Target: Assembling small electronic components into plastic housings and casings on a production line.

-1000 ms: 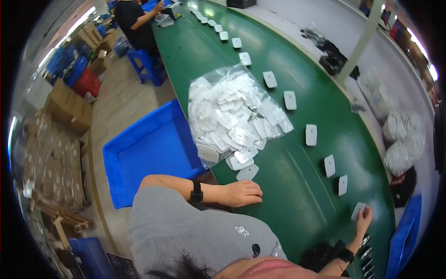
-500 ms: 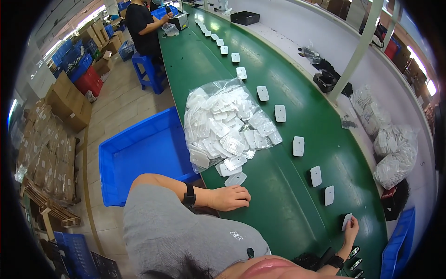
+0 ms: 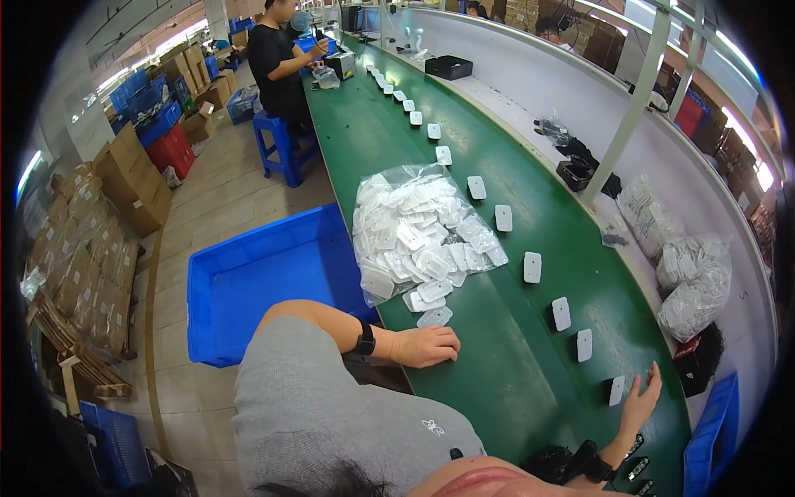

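My right hand (image 3: pixel 640 403) is open at the lower right, fingers apart and holding nothing. Just left of it, apart from the fingers, a white rectangular casing (image 3: pixel 614 390) with rounded corners and a dark side stands on the green worktable (image 3: pixel 497 373). More such casings run in a curved row away to the far end. My left hand (image 3: pixel 426 345) lies on the table's near left edge, fingers curled in, with nothing visible in them. Beyond it, loose pale plastic covers (image 3: pixel 434 317) lie at the mouth of a clear bag (image 3: pixel 406 224) heaped with similar covers.
A blue bin (image 3: pixel 248 282) stands left of the table. Small dark parts (image 3: pixel 638 468) lie beside my right wrist. Filled plastic bags (image 3: pixel 694 273) rest along the right-hand ledge. At the far end, a person in black (image 3: pixel 286 74) works beside a blue stool (image 3: pixel 281 149).
My right hand has let go of the nearest casing and moved away to its right, its fingers spreading. The casing stays standing on the table. The whole view has shifted slightly.
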Action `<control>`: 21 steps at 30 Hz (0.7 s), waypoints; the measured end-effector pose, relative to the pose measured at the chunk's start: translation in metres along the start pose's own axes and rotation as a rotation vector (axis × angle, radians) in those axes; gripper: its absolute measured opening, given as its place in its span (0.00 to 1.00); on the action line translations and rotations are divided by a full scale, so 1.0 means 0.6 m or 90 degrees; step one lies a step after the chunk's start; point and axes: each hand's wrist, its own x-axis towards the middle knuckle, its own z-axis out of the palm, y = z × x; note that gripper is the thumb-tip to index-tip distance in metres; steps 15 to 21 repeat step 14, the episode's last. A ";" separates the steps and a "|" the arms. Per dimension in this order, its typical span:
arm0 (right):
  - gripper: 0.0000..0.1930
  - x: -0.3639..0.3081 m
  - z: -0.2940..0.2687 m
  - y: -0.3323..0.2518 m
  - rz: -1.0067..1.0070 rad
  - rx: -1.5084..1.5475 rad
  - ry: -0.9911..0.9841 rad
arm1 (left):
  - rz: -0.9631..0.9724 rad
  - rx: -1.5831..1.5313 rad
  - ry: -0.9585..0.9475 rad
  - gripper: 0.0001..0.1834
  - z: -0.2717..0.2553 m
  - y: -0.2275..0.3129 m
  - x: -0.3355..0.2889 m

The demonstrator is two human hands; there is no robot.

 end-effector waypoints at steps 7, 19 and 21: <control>0.24 -0.032 -0.064 -0.094 -0.023 0.124 -0.020 | 0.002 0.023 -0.002 0.13 -0.002 -0.002 -0.002; 0.36 -0.054 -0.077 -0.087 0.064 0.354 0.015 | -0.008 0.031 0.004 0.14 0.001 -0.003 -0.008; 0.36 -0.054 -0.077 -0.087 0.064 0.354 0.015 | -0.008 0.031 0.004 0.14 0.001 -0.003 -0.008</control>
